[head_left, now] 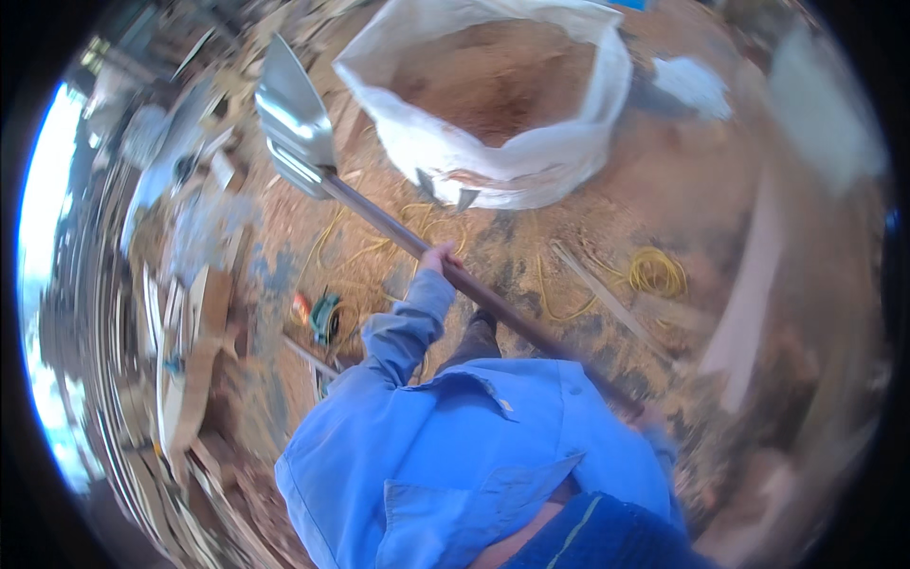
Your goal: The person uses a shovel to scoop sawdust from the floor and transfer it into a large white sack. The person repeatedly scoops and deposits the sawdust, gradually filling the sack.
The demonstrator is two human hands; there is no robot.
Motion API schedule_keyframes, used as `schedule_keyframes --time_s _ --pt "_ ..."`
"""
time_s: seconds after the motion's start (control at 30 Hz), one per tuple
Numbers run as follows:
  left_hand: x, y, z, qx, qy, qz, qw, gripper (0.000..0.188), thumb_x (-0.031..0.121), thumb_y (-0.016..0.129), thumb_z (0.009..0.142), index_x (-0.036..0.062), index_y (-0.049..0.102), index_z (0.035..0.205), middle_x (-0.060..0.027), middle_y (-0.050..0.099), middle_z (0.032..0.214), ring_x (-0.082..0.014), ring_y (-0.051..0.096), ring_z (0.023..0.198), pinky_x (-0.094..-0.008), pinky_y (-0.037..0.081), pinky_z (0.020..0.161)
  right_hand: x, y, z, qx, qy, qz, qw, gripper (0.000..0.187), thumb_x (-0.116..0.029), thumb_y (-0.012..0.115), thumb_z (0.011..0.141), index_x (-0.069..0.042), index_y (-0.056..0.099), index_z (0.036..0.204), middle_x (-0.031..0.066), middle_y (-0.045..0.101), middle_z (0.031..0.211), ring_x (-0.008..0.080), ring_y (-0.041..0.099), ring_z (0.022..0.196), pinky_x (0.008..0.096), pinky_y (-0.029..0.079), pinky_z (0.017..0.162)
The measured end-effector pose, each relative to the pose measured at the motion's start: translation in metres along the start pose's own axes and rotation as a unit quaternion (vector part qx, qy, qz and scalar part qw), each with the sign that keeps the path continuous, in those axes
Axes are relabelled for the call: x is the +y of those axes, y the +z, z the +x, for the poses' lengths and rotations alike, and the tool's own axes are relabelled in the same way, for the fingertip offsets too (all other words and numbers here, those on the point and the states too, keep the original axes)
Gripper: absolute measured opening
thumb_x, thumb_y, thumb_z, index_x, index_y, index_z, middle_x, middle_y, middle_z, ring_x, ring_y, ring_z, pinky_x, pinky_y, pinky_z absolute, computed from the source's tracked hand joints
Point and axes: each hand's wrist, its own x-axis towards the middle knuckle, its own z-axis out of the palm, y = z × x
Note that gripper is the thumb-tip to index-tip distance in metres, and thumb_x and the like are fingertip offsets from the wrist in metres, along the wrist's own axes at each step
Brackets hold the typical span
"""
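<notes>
- Grip, head view: left hand (pixel 442 257) clamped around the shaft of the shovel (pixel 379 219).
- Right hand (pixel 651 417): at the shaft's lower end, too blurred to tell whether it is closed.
- Shovel: slanting, metal blade (pixel 305 121) up at left, near the white bag (pixel 559 174) of brown loose material (pixel 493 81).
- Yellow cord (pixel 657 272): coiled on the littered ground (pixel 607 228).

A coiled yellow cord (pixel 675 276) lies near a narrow wooden strip (pixel 612 302).
</notes>
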Motion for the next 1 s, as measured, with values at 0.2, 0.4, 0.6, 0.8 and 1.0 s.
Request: schedule_keyframes --time_s 0.2,0.4,0.6,0.8,1.0 --pt "-0.139 -0.113 -0.054 0.131 -0.049 0.006 0.99 0.022 0.024 0.056 0.076 0.0081 0.048 0.063 -0.0103 0.052 0.056 -0.0277 0.053 0.051 -0.0439 0.045 0.05 0.101 -0.069 -0.004 -0.019 -0.032 -0.153 0.988 0.028 -0.025 0.068 0.058 -0.01 0.062 0.08 0.0127 0.063 0.079 0.0308 0.061 0.079 0.0389 0.049 0.071" --pt "-0.264 -0.222 -0.104 0.183 -0.074 -0.021 0.98 0.024 0.028 0.053 0.077 0.0065 0.053 0.066 -0.0106 0.058 0.063 -0.0271 0.054 0.055 -0.0448 0.043 0.051 0.087 -0.154 0.042 -0.091 -0.116 -0.346 0.927 0.037 -0.023 0.071 0.051 -0.011 0.062 0.085 0.0147 0.063 0.078 0.032 0.061 0.08 0.0411 0.048 0.075" --pt "-0.33 -0.317 -0.185 0.155 0.02 -0.326 0.932 0.022 0.024 0.054 0.078 0.0087 0.048 0.063 -0.0076 0.056 0.061 -0.0247 0.055 0.058 -0.0426 0.044 0.053 -0.043 -0.167 0.061 0.081 -0.315 -0.435 0.84 0.026 -0.015 0.067 0.053 -0.008 0.06 0.077 0.0153 0.061 0.073 0.0348 0.059 0.073 0.0422 0.046 0.069" --pt "-0.348 -0.448 -0.285 0.247 0.059 -0.623 0.74 0.017 0.018 0.056 0.08 0.0074 0.045 0.071 -0.0082 0.051 0.063 -0.0228 0.052 0.056 -0.0402 0.048 0.053 -0.247 -0.116 -0.069 0.342 -0.654 -0.347 0.579 0.021 -0.012 0.058 0.058 -0.007 0.054 0.077 0.0096 0.052 0.075 0.0278 0.052 0.076 0.0415 0.039 0.071" --pt "-0.353 -0.564 -0.393 0.303 0.068 -0.694 0.65 0.017 0.019 0.056 0.081 0.0073 0.044 0.077 -0.0075 0.05 0.059 -0.0251 0.05 0.053 -0.0445 0.047 0.053 -0.327 -0.04 -0.31 0.493 -0.713 -0.298 0.4 0.014 -0.016 0.059 0.07 -0.008 0.054 0.08 0.0051 0.052 0.078 0.0214 0.051 0.078 0.0369 0.04 0.081"
